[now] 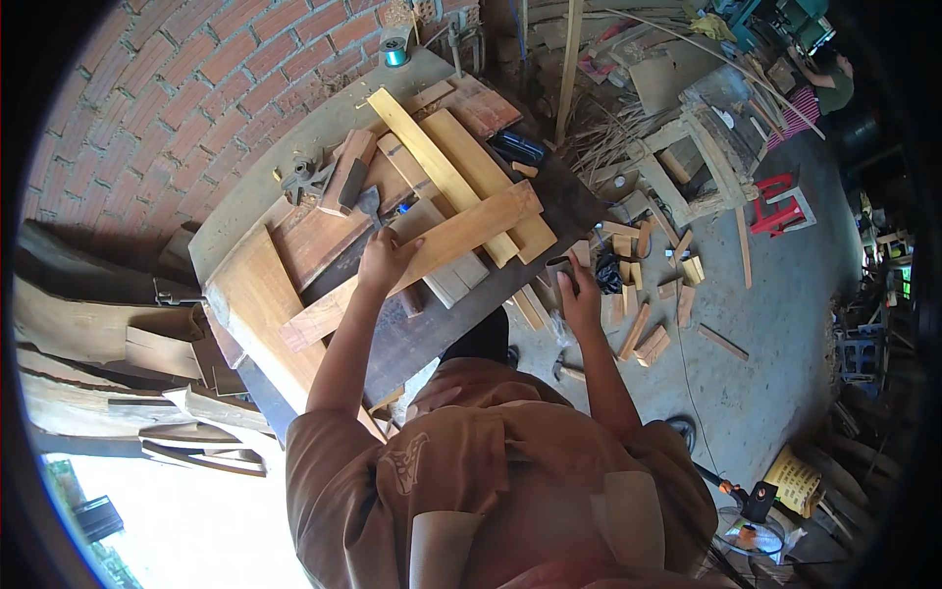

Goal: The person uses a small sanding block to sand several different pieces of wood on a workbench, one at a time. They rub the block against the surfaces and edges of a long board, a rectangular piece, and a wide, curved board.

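My left hand [386, 261] is closed on a long flat wooden board [461, 234], its fingers over the upper edge. The board lies slantwise across other planks on the workbench. Just beyond those fingers is a flat-bladed scraper [369, 202], its handle end close to the hand. My right hand [583, 291] is off the bench's near right edge, fingers wrapped round a small grey-brown folded piece [561, 267] that looks like sandpaper. Under the board lie a yellowish plank [417, 142] and a pale block [444, 280].
The dark workbench [397, 348] also bears a metal hand tool [306, 182], a wooden block [348, 175] and a teal spool [394, 53]. Wood offcuts [653, 344] litter the floor at right. A red stool [782, 204] stands farther off, with another person [834, 86] beyond.
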Demonstrator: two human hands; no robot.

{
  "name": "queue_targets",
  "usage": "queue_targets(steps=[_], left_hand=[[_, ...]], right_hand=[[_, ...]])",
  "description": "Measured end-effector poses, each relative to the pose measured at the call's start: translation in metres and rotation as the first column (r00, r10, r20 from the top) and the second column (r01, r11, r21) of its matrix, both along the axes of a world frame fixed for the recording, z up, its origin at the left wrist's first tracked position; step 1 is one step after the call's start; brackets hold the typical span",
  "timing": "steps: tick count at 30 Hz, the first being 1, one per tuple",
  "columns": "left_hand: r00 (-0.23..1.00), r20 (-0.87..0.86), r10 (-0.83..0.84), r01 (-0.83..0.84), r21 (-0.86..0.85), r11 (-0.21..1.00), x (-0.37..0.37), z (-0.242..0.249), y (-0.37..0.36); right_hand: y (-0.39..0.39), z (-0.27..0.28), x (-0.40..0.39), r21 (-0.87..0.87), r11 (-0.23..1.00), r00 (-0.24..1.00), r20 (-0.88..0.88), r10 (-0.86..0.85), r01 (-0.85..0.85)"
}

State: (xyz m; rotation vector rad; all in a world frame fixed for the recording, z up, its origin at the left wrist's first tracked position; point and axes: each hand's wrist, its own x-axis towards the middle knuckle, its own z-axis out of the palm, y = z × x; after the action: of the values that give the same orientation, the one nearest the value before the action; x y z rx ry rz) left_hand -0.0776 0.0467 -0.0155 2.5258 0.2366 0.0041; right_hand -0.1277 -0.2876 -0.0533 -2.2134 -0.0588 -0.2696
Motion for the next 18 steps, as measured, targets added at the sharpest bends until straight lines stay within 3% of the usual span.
queue_targets(steps=[3,5,6,8,10,12,15,16,18], left_hand=[[0.999,0.007,-0.051,0.051,0.053,0.997,-0.003,-0.01,0.001],[0.982,0.178,-0.061,0.025,0.199,0.98,-0.003,-0.017,-0.004],[0.982,0.176,-0.067,0.031,0.2,0.979,0.0,-0.018,-0.009],[0.94,0.279,-0.195,0.121,0.262,0.957,0.01,-0.019,-0.023],[0.916,0.253,-0.313,0.253,0.242,0.937,0.025,-0.013,-0.049],[0.91,0.117,-0.398,0.374,0.182,0.909,0.039,-0.001,-0.08],[0.884,0.11,-0.455,0.421,0.238,0.875,0.053,-0.002,-0.118],[0.885,-0.026,-0.464,0.455,0.252,0.854,0.06,-0.005,-0.124],[0.891,-0.029,-0.454,0.441,0.301,0.846,0.057,-0.011,-0.127]], right_hand=[[0.002,-0.002,0.005,0.0,1.0,1.0,0.011,0.015,-0.015],[0.003,-0.002,0.009,0.014,1.0,1.0,-0.025,0.007,-0.007],[0.002,-0.001,0.011,0.025,1.0,0.998,-0.062,-0.002,0.004],[0.002,-0.001,0.016,0.031,1.0,0.998,-0.055,0.002,-0.001],[0.004,0.0,0.024,0.04,0.999,0.999,-0.046,0.006,-0.005],[0.008,-0.001,0.031,0.084,0.997,0.995,-0.101,0.012,-0.003],[0.018,-0.002,0.034,0.174,0.985,0.995,-0.104,0.005,0.013],[0.021,-0.001,0.033,0.225,0.974,0.993,-0.112,0.031,-0.005],[0.023,0.002,0.027,0.216,0.976,0.989,-0.148,0.025,0.008]])
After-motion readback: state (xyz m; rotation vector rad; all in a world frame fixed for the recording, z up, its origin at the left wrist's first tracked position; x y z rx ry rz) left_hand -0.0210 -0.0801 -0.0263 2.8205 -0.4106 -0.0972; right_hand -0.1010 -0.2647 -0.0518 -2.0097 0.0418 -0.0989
